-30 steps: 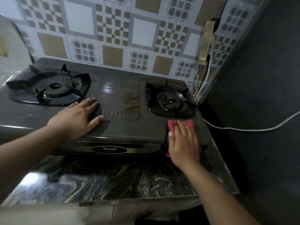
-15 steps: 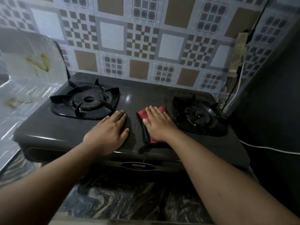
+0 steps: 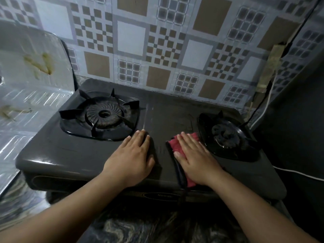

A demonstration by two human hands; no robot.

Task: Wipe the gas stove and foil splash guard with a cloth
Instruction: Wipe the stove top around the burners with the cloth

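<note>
A black two-burner gas stove [image 3: 168, 116] fills the middle of the head view. My right hand [image 3: 196, 156] lies flat, fingers straight, pressing a red cloth [image 3: 177, 144] with a dark edge onto the stove top between the burners, just left of the right burner [image 3: 226, 134]. My left hand [image 3: 133, 155] rests flat on the stove top beside the left burner [image 3: 103, 114]. The foil splash guard [image 3: 29, 71] stands at the left, with yellow-brown stains on it.
Patterned foil covers the back wall [image 3: 163, 50]. A white cable [image 3: 270, 95] hangs at the right corner and runs along a dark wall. The stove sits on a dark marbled counter [image 3: 140, 227].
My right hand has slid the cloth from the stove's front right corner to the middle, then a little toward the right burner. The view has shifted left, showing the foil guard.
</note>
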